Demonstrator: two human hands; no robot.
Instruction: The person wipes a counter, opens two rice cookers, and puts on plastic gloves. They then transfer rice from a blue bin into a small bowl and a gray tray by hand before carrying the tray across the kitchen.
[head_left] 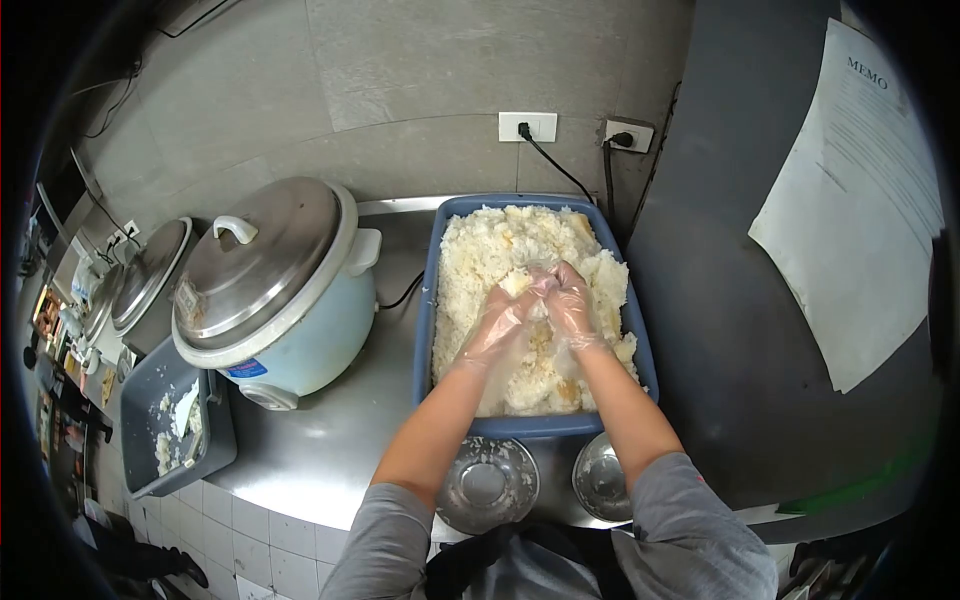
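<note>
1. In the blue tub (441, 300) on the steel counter (330, 440), rice (490, 250) lies heaped.
2. Left hand (500, 320) and right hand (570, 300), gloved, together clutch a rice clump (518, 284).
3. A rice cooker (270, 290) stands left.

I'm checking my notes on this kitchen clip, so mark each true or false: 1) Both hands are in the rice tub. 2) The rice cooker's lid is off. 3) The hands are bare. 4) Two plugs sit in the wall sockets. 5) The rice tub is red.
1) True: the left hand and the right hand meet over a clump in the rice tub.
2) False: the rice cooker has its lid on.
3) False: both wear thin clear gloves.
4) True: one black plug and another plug are in the sockets.
5) False: the tub is blue.
</note>
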